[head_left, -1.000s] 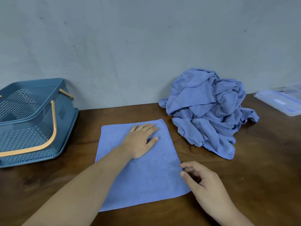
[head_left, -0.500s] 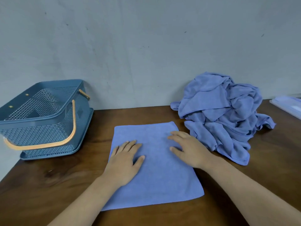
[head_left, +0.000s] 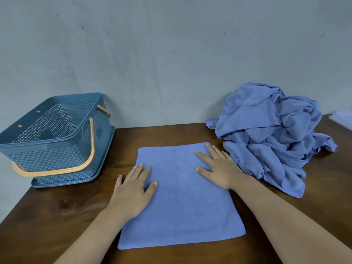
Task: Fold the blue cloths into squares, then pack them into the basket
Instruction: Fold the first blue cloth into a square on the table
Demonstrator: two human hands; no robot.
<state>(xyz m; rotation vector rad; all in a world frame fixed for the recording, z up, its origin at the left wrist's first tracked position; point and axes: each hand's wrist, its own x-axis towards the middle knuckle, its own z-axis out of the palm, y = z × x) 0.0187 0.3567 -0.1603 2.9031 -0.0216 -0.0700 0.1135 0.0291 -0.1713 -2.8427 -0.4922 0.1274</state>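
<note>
A blue cloth (head_left: 182, 202) lies flat on the brown table, spread as a smooth rectangle. My left hand (head_left: 133, 189) presses flat on its left edge, fingers straight and partly over the wood. My right hand (head_left: 219, 164) lies flat on the cloth's upper right part, fingers spread. A heap of crumpled blue cloths (head_left: 270, 134) sits to the right, just past my right hand. The blue perforated basket (head_left: 57, 141) with an orange handle stands at the far left, and I see nothing inside it.
The wooden table (head_left: 57, 210) ends at a grey wall behind. A pale plastic lid or box (head_left: 342, 119) shows at the right edge. The table's left edge runs close beneath the basket.
My right hand has come from the cloth's right edge onto its upper right part. My left hand slid down and left to the cloth's left edge. The view shifted left.
</note>
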